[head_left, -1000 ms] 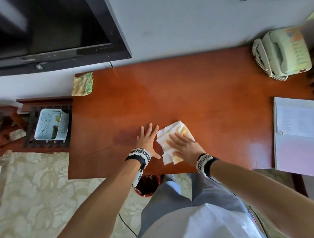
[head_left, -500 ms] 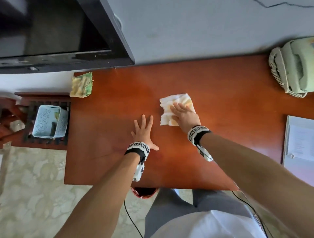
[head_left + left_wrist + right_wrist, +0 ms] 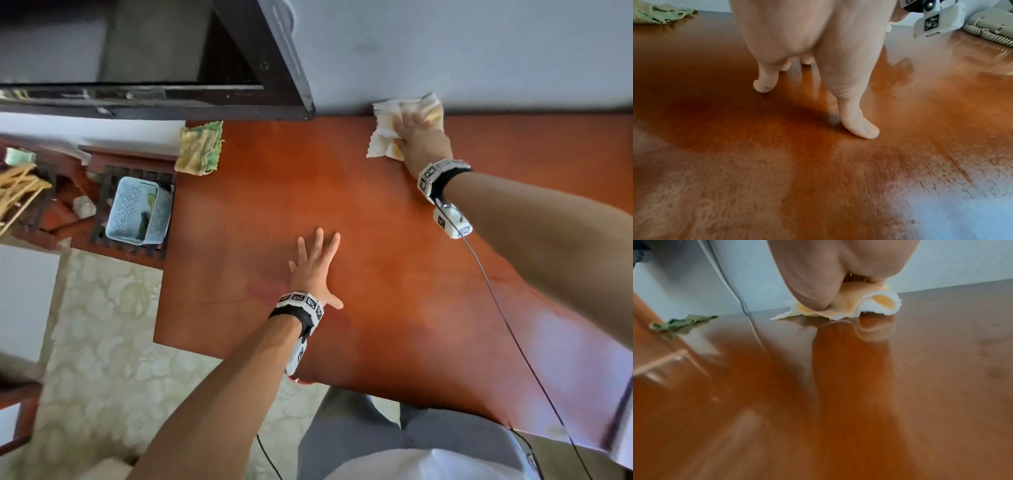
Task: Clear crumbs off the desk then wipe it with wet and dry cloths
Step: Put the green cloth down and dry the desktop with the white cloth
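Observation:
My right hand [image 3: 419, 133] presses a white and yellow cloth [image 3: 383, 137] onto the red-brown desk [image 3: 376, 240], at its far edge against the wall. In the right wrist view the palm [image 3: 828, 272] bears down on the bunched cloth [image 3: 877, 305]; the fingers are hidden there. My left hand [image 3: 315, 263] lies flat on the desk's middle with fingers spread and holds nothing; the left wrist view shows this hand [image 3: 807, 40] with its thumb tip on the wood. A crumpled green and yellow cloth [image 3: 199, 147] lies on the far left corner, apart from both hands.
A dark TV [image 3: 137, 58] hangs on the wall above the left corner. A pale blue basket [image 3: 138, 214] sits on a low rack left of the desk. A telephone [image 3: 990, 24] stands at the far right. A thin cable [image 3: 496, 308] trails across the desk from my right wrist.
My right hand has pushed the white cloth from the near middle of the desk away to the far edge by the wall. The left hand has stayed flat in place.

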`<action>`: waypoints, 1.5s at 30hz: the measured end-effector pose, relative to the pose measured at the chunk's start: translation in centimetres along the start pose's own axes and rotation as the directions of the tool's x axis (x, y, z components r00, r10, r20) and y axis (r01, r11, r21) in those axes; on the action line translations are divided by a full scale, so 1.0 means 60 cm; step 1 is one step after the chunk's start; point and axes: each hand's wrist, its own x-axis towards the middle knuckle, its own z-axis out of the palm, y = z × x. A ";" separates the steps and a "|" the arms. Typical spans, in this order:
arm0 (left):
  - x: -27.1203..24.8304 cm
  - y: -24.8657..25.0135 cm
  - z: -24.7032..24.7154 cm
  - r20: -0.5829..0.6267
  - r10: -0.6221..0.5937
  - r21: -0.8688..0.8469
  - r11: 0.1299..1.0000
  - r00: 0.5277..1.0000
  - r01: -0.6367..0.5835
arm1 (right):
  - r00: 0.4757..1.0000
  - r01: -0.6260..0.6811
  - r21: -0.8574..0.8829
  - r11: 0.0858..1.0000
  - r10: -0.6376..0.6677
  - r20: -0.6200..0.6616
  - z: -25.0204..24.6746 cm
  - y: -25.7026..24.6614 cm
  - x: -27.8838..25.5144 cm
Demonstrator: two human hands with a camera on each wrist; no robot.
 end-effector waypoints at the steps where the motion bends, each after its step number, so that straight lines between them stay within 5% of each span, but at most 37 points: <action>1: 0.000 0.000 0.000 -0.002 0.001 -0.004 1.000 1.000 -0.001 | 1.000 0.020 0.011 1.000 -0.020 -0.005 0.010 0.002 -0.018; 7: -0.010 0.004 -0.006 0.018 0.005 0.008 1.000 1.000 -0.005 | 0.995 0.096 0.019 0.995 -0.096 0.029 0.108 -0.001 -0.217; 11: -0.019 0.033 -0.014 0.043 -0.016 0.192 0.981 0.999 0.007 | 0.968 0.222 0.050 0.974 -0.226 0.111 0.194 -0.025 -0.398; 17: -0.004 0.085 -0.028 0.030 0.102 0.189 0.976 0.994 -0.106 | 0.903 0.400 0.035 0.916 -0.400 0.156 0.246 -0.064 -0.578; 21: 0.012 0.094 -0.021 0.080 0.117 0.199 0.971 0.990 -0.131 | 0.868 0.382 0.068 0.921 -0.384 0.315 0.208 -0.038 -0.535; 24: 0.015 0.089 -0.014 0.070 0.126 0.195 0.971 0.990 -0.137 | 0.947 0.230 0.086 0.969 -0.243 0.208 0.187 0.007 -0.444; 28: 0.018 0.093 -0.013 0.071 0.118 0.180 0.975 0.990 -0.129 | 0.990 0.091 0.087 0.992 -0.099 0.096 0.118 0.066 -0.279; 35: 0.032 0.086 -0.007 0.069 0.102 0.165 0.980 0.992 -0.112 | 0.995 -0.093 0.073 0.993 0.095 -0.015 0.024 0.137 -0.040; 40: 0.031 0.084 -0.008 0.055 0.107 0.141 0.983 0.993 -0.114 | 0.997 -0.074 0.084 0.994 0.076 -0.021 0.033 0.138 -0.024; 45: 0.026 0.085 -0.012 0.047 0.091 0.164 0.982 0.995 -0.098 | 0.999 -0.005 0.011 1.000 0.005 0.036 0.085 0.113 -0.131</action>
